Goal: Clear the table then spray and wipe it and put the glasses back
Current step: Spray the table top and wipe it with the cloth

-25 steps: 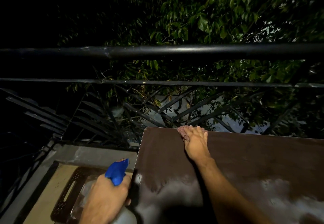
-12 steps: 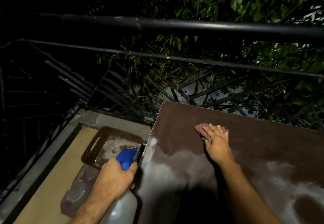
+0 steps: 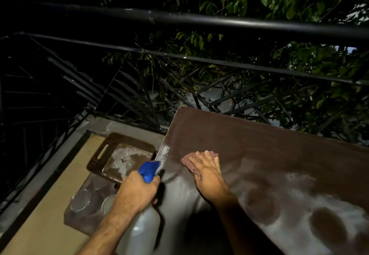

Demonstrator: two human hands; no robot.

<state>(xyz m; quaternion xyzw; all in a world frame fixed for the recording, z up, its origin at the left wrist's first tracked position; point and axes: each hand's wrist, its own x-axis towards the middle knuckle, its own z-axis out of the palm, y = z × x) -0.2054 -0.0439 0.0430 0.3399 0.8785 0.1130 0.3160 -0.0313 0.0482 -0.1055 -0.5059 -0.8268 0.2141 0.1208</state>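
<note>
Black balcony railing [image 3: 199, 22] and dark foliage stood beyond your brown table [image 3: 269, 154]. Your left hand [image 3: 137, 192] was clamped on the spray bottle [image 3: 143, 228], blue nozzle at the table's left edge; your right hand [image 3: 207, 172] lay flat, fingers spread, on the checked cloth [image 3: 189, 160]. Spray could overshoot onto the two glasses [image 3: 80, 200] (on a mat just below). Pale cloudy residue covered the near tabletop.
</note>
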